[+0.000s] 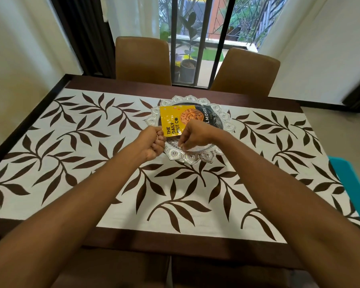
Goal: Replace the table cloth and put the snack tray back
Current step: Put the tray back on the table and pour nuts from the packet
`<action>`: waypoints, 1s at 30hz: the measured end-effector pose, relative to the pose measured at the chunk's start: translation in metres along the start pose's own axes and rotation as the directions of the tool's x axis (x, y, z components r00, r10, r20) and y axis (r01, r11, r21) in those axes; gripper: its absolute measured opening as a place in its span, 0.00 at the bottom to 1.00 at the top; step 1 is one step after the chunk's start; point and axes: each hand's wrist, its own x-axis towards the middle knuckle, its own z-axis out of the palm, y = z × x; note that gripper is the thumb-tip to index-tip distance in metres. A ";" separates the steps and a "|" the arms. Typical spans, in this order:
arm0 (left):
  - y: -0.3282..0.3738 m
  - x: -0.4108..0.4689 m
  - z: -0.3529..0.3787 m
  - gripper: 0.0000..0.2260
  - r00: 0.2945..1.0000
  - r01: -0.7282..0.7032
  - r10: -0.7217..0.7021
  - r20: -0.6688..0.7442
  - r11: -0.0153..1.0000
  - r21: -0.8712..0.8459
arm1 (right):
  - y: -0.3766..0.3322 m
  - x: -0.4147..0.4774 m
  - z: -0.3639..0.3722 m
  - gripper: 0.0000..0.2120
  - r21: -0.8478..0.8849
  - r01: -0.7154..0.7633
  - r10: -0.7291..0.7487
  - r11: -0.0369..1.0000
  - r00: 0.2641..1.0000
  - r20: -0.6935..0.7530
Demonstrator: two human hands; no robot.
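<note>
A white table cloth (75, 146) with a brown leaf pattern lies spread over the dark wooden table (175, 244). On it, at the middle of the far side, sits a silver snack tray (224, 119) with a scalloped rim. A yellow and black almond packet (175, 119) lies tilted on the tray. My left hand (154, 142) pinches the packet's near left corner. My right hand (193, 134) grips the packet's near edge, its fingers curled down over the tray.
Two brown chairs (142, 59) (245, 71) stand at the table's far side, before a barred glass door. A teal object (349, 183) juts in at the right edge. Two more chair backs sit below the near table edge.
</note>
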 end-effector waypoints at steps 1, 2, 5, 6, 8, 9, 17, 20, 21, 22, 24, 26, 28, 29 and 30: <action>-0.002 -0.001 0.000 0.19 1.000 0.015 -0.015 0.009 1.000 -0.023 | -0.003 -0.002 -0.001 0.07 0.046 0.005 -0.003 0.999 0.999 -0.049; -0.005 -0.002 0.000 0.19 0.999 0.032 -0.031 0.021 0.998 -0.052 | -0.006 -0.005 -0.003 0.06 0.110 0.011 0.001 0.994 0.994 -0.110; -0.014 -0.002 0.002 0.18 0.998 0.057 -0.053 0.033 0.989 -0.135 | -0.017 -0.013 -0.009 0.05 0.338 0.064 0.031 0.939 0.963 -0.268; -0.017 -0.003 0.003 0.17 0.998 0.058 -0.053 0.038 0.987 -0.147 | -0.021 -0.015 -0.009 0.05 0.374 0.082 0.033 0.924 0.957 -0.289; -0.020 -0.005 0.007 0.16 0.998 0.056 -0.049 0.047 0.984 -0.169 | -0.027 -0.017 -0.008 0.04 0.366 0.105 0.020 0.925 0.946 -0.323; -0.022 -0.006 0.009 0.15 0.998 0.044 -0.037 0.042 0.984 -0.171 | -0.029 -0.018 -0.008 0.04 0.349 0.110 0.016 0.931 0.941 -0.338; -0.020 -0.013 0.025 0.18 0.992 -0.117 0.125 0.033 0.977 -0.180 | -0.029 -0.031 -0.002 0.05 0.383 0.099 0.090 0.919 0.889 -0.448; -0.022 -0.013 0.032 0.20 0.983 -0.164 0.178 0.042 0.960 -0.227 | -0.033 -0.035 0.003 0.06 0.381 0.124 0.087 0.916 0.867 -0.491; -0.022 -0.012 0.033 0.19 0.981 -0.168 0.186 0.046 0.950 -0.265 | -0.033 -0.034 0.005 0.07 0.338 0.135 0.065 0.931 0.852 -0.519; -0.024 -0.012 0.036 0.17 0.981 -0.162 0.187 0.056 0.940 -0.301 | -0.034 -0.032 0.008 0.07 0.270 0.141 0.030 0.952 0.839 -0.543; -0.026 -0.011 0.039 0.14 0.984 -0.137 0.168 0.062 0.928 -0.345 | -0.037 -0.028 0.015 0.06 0.117 0.138 -0.051 0.984 0.835 -0.548; -0.028 -0.008 0.041 0.15 0.988 -0.134 0.154 0.031 0.930 -0.341 | -0.040 -0.026 0.023 0.06 -0.028 0.157 -0.149 0.987 0.845 -0.514; -0.030 -0.007 0.042 0.14 0.991 -0.124 0.130 0.000 0.939 -0.321 | -0.044 -0.027 0.030 0.08 -0.187 0.178 -0.247 0.966 0.846 -0.472; -0.031 -0.007 0.042 0.13 0.992 -0.125 0.127 -0.015 0.939 -0.322 | -0.044 -0.027 0.033 0.08 -0.247 0.184 -0.282 0.951 0.841 -0.461; -0.031 -0.007 0.043 0.13 0.991 -0.129 0.130 -0.019 0.937 -0.325 | -0.043 -0.028 0.034 0.07 -0.276 0.186 -0.299 0.943 0.838 -0.456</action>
